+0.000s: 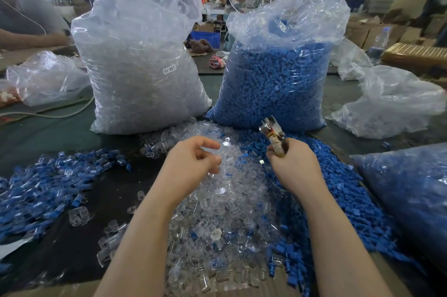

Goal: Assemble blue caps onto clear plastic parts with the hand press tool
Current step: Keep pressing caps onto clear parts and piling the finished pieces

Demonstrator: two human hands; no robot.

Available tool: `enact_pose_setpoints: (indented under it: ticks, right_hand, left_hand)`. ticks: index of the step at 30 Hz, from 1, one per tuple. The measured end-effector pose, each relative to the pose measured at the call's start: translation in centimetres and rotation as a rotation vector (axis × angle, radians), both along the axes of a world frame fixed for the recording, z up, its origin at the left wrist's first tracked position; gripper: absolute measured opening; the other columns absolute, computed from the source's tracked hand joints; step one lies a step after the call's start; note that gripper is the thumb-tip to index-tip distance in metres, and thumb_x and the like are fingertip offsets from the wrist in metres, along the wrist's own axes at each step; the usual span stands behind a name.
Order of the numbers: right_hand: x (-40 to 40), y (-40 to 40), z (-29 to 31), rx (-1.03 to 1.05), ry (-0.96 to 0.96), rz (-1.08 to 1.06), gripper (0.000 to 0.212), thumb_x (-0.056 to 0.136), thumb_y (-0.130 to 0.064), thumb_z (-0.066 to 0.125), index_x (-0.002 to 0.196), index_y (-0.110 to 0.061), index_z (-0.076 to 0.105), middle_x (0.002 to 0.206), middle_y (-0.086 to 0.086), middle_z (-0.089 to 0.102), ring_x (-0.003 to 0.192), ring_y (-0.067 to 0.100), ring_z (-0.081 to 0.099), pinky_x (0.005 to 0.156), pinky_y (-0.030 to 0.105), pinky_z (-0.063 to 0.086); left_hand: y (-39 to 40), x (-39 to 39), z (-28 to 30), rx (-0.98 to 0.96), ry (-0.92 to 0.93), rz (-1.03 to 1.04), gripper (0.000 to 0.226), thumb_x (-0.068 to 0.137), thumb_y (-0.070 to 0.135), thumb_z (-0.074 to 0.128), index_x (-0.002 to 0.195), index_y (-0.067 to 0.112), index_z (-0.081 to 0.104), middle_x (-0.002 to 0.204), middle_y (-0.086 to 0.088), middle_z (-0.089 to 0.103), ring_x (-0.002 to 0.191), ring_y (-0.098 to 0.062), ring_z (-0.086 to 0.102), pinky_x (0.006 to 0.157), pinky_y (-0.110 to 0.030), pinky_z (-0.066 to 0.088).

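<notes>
Over heap of clear plastic parts (225, 202): left hand (191, 163) hovering, fingers loosely curled, nothing visibly held. Right hand (291, 163) clenched round hand press tool (273, 135), metal head up. Blue caps (338, 195) heaped just right.

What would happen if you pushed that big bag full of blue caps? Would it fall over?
The big bag of blue caps would probably slump rather than topple: it sits wide and bulging on the table. It looks heavy, being packed nearly full. Its thin crinkled plastic seems floppy, and caps might spill from its open top, joining the loose blue caps in front.
</notes>
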State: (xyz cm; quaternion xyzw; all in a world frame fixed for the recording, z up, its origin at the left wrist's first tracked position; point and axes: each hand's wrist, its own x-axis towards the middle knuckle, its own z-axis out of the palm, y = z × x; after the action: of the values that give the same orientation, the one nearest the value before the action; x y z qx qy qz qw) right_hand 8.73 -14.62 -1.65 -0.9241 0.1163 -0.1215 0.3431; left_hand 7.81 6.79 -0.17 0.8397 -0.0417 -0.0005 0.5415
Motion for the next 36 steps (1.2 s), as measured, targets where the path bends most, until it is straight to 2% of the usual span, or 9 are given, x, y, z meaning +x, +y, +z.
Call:
enact_pose_setpoints:
  ticks: [4,7,10,14,18,22,24,29,36]
  right_hand:
    - [-0.1,0.1,0.1,-0.005,-0.046,0.019,0.011,0.089,-0.033,0.059,0.085,-0.023,0.059,0.079,-0.005,0.061,0.071,0.014,0.055,0.058,0.033,0.04]
    - [-0.3,0.2,0.3,0.009,-0.072,0.029,0.013,0.089,-0.032,0.058,0.08,-0.022,0.058,0.075,-0.004,0.061,0.067,0.014,0.055,0.053,0.03,0.037]
    - [-0.4,0.4,0.5,0.028,-0.092,0.037,0.017,0.09,-0.032,0.058,0.077,-0.022,0.056,0.071,-0.004,0.06,0.066,0.016,0.054,0.053,0.03,0.034]
    - [-0.6,0.8,0.8,0.049,-0.12,0.051,0.016,0.091,-0.035,0.058,0.079,-0.023,0.056,0.074,-0.005,0.06,0.069,0.015,0.054,0.057,0.032,0.036]
    - [-0.8,1.3,1.3,0.165,-0.196,0.11,0.012,0.091,-0.032,0.06,0.081,-0.025,0.058,0.074,-0.006,0.06,0.069,0.014,0.054,0.062,0.032,0.04]
    - [-1.2,2.0,1.8,0.362,-0.291,0.191,0.011,0.091,-0.021,0.065,0.082,-0.027,0.062,0.063,-0.017,0.06,0.056,-0.002,0.052,0.052,0.012,0.038]
    - [-1.4,2.4,2.1,0.428,-0.317,0.241,0.015,0.091,-0.016,0.066,0.081,-0.026,0.062,0.059,-0.022,0.057,0.052,-0.004,0.048,0.05,0.009,0.038]
    - [-1.8,3.4,2.6,0.527,-0.371,0.356,0.019,0.092,-0.012,0.066,0.079,-0.026,0.062,0.065,-0.012,0.062,0.058,-0.001,0.053,0.055,0.011,0.043]
    - [-1.9,4.3,2.4,0.525,-0.41,0.365,0.018,0.091,-0.016,0.067,0.079,-0.028,0.061,0.066,-0.011,0.062,0.06,0.002,0.054,0.057,0.016,0.046]
  left_hand:
    - [-0.5,-0.1,0.3,0.014,-0.016,0.029,0.013,0.083,0.023,0.076,0.087,0.028,0.065,0.072,0.007,0.074,0.071,-0.013,0.071,0.067,-0.033,0.056]
    - [-0.8,-0.2,0.3,-0.001,-0.027,0.06,0.013,0.081,0.022,0.078,0.084,0.025,0.067,0.07,0.008,0.073,0.063,-0.003,0.067,0.058,-0.024,0.048]
    - [-1.0,-0.3,0.3,-0.027,-0.027,0.072,0.01,0.081,0.022,0.078,0.085,0.028,0.07,0.071,0.01,0.073,0.061,0.002,0.065,0.059,-0.019,0.045]
    - [-1.5,-0.4,0.6,-0.24,-0.002,0.06,0.006,0.083,0.02,0.077,0.085,0.025,0.076,0.077,0.003,0.075,0.071,-0.008,0.07,0.066,-0.02,0.053]
    - [-1.9,-0.4,1.1,-0.401,0.046,0.072,0.005,0.088,0.016,0.071,0.09,0.016,0.075,0.081,-0.003,0.077,0.072,-0.01,0.07,0.065,-0.017,0.055]
    - [-2.2,-0.5,1.2,-0.515,0.077,0.084,0.022,0.082,0.004,0.076,0.101,0.013,0.07,0.086,-0.008,0.076,0.08,-0.017,0.073,0.068,-0.02,0.058]
    - [-2.4,-0.5,1.3,-0.545,0.087,0.114,0.024,0.078,0.003,0.078,0.099,0.011,0.07,0.086,-0.01,0.076,0.082,-0.018,0.074,0.068,-0.02,0.057]
    - [-2.9,-0.8,1.4,-0.63,0.088,0.153,0.007,0.081,0.007,0.075,0.086,0.007,0.071,0.068,-0.006,0.074,0.067,-0.012,0.073,0.057,-0.018,0.055]
    - [-3.4,-1.1,2.2,-0.809,0.135,0.157,0.005,0.082,0.004,0.074,0.085,0.006,0.07,0.071,-0.007,0.074,0.065,-0.012,0.072,0.055,-0.019,0.055]
